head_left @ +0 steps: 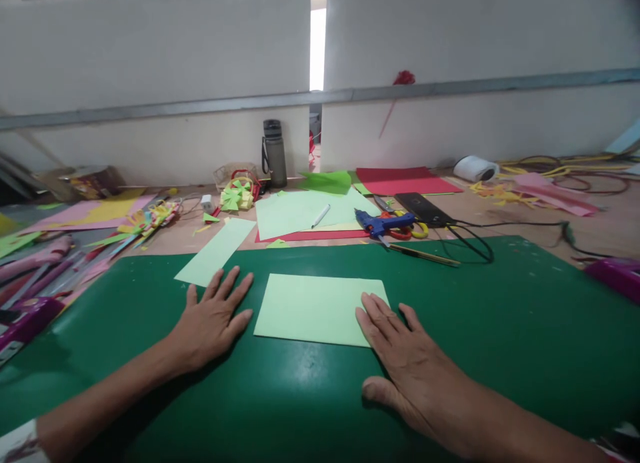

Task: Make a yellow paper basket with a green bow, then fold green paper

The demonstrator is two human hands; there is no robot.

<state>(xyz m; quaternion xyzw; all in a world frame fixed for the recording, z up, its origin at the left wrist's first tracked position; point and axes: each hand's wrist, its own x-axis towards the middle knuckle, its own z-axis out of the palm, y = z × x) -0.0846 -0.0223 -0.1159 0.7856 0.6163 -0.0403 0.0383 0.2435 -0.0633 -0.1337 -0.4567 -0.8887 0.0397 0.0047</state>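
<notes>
A pale green rectangle of paper (pixel 310 309) lies flat on the green mat (pixel 280 403), right in front of me. My right hand (pixel 405 356) rests over its right end, fingers stretched out and thumb spread away to the side. To the left of the sheet, my left hand (pixel 215 323) lies on the mat with its fingers fanned apart, holding nothing. Just beyond those left fingertips is a narrower pale green paper strip (pixel 217 249), reaching past the mat's far edge. Whether the left fingertips touch the strip I cannot tell.
Behind the mat sit a blue glue gun (pixel 383 221), a white pen (pixel 321 215), a black phone-like device (pixel 424 209) with a cable, red paper (pixel 405 181) and a dark bottle (pixel 274 155). Paper flowers (pixel 155 216) lie left; a purple-handled tool (pixel 27 323) is at the left edge.
</notes>
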